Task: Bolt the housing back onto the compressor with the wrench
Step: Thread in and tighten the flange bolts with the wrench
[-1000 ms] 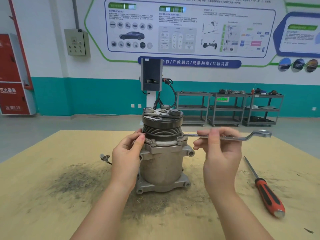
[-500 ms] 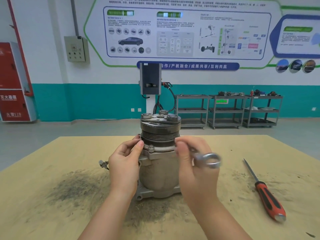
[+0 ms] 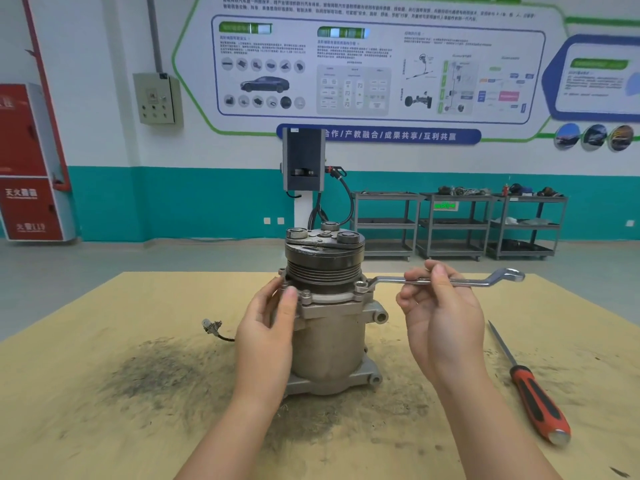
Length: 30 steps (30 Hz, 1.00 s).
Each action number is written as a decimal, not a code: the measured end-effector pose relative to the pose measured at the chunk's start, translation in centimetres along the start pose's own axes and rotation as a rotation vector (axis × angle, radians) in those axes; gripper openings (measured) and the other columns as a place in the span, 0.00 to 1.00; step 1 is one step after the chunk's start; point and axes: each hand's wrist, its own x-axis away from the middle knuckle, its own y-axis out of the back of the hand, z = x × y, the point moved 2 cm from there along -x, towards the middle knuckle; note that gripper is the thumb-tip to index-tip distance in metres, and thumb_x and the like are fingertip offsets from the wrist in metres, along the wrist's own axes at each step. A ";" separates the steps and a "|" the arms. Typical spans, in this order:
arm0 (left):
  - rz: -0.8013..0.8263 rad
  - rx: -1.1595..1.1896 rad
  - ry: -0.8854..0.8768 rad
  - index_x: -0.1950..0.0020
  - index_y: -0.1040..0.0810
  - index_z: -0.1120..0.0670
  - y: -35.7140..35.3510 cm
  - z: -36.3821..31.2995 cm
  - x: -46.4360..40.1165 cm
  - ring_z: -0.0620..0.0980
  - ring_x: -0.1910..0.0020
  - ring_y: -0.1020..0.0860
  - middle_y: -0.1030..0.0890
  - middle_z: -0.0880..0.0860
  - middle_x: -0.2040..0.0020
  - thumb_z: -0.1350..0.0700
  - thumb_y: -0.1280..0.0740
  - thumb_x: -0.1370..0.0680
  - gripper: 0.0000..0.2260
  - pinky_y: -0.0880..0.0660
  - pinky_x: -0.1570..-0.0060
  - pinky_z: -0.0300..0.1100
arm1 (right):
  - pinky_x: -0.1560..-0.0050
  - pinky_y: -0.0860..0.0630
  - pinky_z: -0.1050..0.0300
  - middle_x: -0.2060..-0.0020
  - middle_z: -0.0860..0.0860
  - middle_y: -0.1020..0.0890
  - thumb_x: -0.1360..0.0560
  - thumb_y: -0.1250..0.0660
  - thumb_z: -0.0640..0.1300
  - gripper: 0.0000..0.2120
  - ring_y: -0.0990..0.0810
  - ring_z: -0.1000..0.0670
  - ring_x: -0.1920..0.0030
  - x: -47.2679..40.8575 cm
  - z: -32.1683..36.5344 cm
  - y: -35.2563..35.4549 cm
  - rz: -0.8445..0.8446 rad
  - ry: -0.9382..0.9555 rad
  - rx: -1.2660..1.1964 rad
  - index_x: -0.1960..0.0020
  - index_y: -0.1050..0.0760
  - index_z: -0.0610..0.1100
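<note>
Left hand [image 3: 268, 327] spread flat; right hand [image 3: 443, 317] fingers [image 3: 437, 276] pinched, palm up.

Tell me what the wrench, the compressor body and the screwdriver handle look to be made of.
Wrench: bright polished steel by its mirror-like shine, probably plated. Compressor body: dull grey cast metal, likely aluminium, matte with rounded cast lugs. Screwdriver handle: red and black plastic or rubber grip, smooth; which one is unclear.
</note>
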 end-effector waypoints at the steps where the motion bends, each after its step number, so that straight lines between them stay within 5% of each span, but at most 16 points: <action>1: 0.034 -0.022 0.006 0.37 0.27 0.41 -0.1 0.0 0.5 0.20 0.46 0.28 0.23 0.25 0.47 0.38 0.33 0.28 0.21 0.31 0.52 0.18 | 0.70 0.27 0.62 0.69 0.49 0.20 0.16 0.47 0.39 0.09 0.25 0.53 0.72 -0.1 0.0 0.1 0.006 -0.017 -0.004 0.51 0.30 0.42; 3: 0.082 -0.076 0.008 0.32 0.31 0.40 -0.3 0.2 0.9 0.21 0.45 0.30 0.26 0.22 0.47 0.35 0.31 0.34 0.32 0.32 0.50 0.19 | 0.71 0.27 0.62 0.69 0.49 0.20 0.16 0.47 0.39 0.09 0.26 0.53 0.72 -0.5 -0.2 0.1 0.017 -0.059 -0.004 0.51 0.30 0.42; 5: 0.113 -0.142 0.026 0.24 0.35 0.45 -0.4 0.5 1.0 0.32 0.36 0.29 0.27 0.31 0.37 0.34 0.28 0.36 0.43 0.29 0.36 0.35 | 0.71 0.27 0.62 0.70 0.49 0.20 0.16 0.48 0.39 0.09 0.26 0.53 0.73 -1.1 -0.2 0.1 0.025 -0.116 -0.001 0.51 0.31 0.41; 7: 0.127 -0.186 0.054 0.22 0.38 0.48 -0.4 0.6 1.1 0.44 0.29 0.30 0.28 0.43 0.29 0.36 0.25 0.35 0.45 0.30 0.30 0.50 | 0.71 0.27 0.62 0.70 0.49 0.21 0.16 0.48 0.38 0.09 0.26 0.53 0.73 -1.6 0.1 0.1 0.045 -0.172 0.004 0.51 0.31 0.41; 9: 0.121 -0.185 0.058 0.22 0.38 0.49 -0.4 0.7 1.2 0.48 0.28 0.30 0.28 0.46 0.28 0.41 0.24 0.30 0.41 0.30 0.30 0.54 | 0.71 0.26 0.62 0.69 0.48 0.22 0.16 0.48 0.38 0.08 0.26 0.52 0.72 -1.7 0.1 0.2 0.054 -0.174 0.026 0.51 0.31 0.42; 14: 0.058 -0.188 0.041 0.35 0.28 0.40 -0.4 0.9 1.1 0.43 0.38 0.24 0.21 0.41 0.39 0.48 0.25 0.27 0.23 0.25 0.36 0.51 | 0.70 0.25 0.60 0.68 0.49 0.20 0.16 0.47 0.39 0.07 0.24 0.52 0.72 0.0 -0.6 -0.2 -0.016 0.094 0.127 0.52 0.33 0.42; 21: 0.026 -0.185 0.005 0.37 0.28 0.40 -0.5 1.1 1.1 0.40 0.41 0.22 0.20 0.40 0.42 0.46 0.25 0.28 0.22 0.23 0.39 0.46 | 0.65 0.22 0.55 0.63 0.49 0.19 0.19 0.43 0.42 0.14 0.20 0.49 0.67 3.4 -1.2 -1.4 0.031 0.473 0.351 0.57 0.27 0.59; 24: 0.013 -0.088 0.044 0.38 0.29 0.42 -0.5 0.6 1.1 0.24 0.50 0.24 0.21 0.29 0.51 0.36 0.31 0.32 0.25 0.26 0.55 0.24 | 0.63 0.22 0.57 0.63 0.49 0.18 0.19 0.44 0.43 0.08 0.20 0.49 0.67 2.7 -0.1 -1.1 -0.019 0.489 0.250 0.53 0.29 0.52; 26: 0.011 -0.066 0.052 0.38 0.29 0.44 -0.4 0.2 0.7 0.18 0.55 0.28 0.24 0.29 0.52 0.36 0.33 0.33 0.26 0.32 0.63 0.18 | 0.63 0.22 0.59 0.64 0.50 0.18 0.17 0.46 0.42 0.07 0.21 0.50 0.67 1.4 0.8 -0.3 -0.091 0.427 0.152 0.52 0.32 0.46; 28: 0.032 -0.086 0.038 0.34 0.30 0.45 -0.2 -0.2 0.5 0.19 0.53 0.28 0.27 0.30 0.47 0.38 0.33 0.32 0.28 0.33 0.61 0.17 | 0.64 0.23 0.60 0.65 0.49 0.19 0.16 0.47 0.40 0.08 0.21 0.51 0.68 0.4 1.1 0.4 -0.149 0.319 0.106 0.52 0.32 0.44; 30: 0.013 -0.152 -0.020 0.32 0.31 0.40 0.1 -0.1 0.6 0.28 0.42 0.29 0.28 0.32 0.39 0.40 0.31 0.29 0.26 0.32 0.45 0.24 | 0.66 0.23 0.60 0.64 0.48 0.19 0.16 0.48 0.40 0.08 0.21 0.52 0.69 0.0 0.8 0.9 -0.182 0.217 0.073 0.52 0.32 0.43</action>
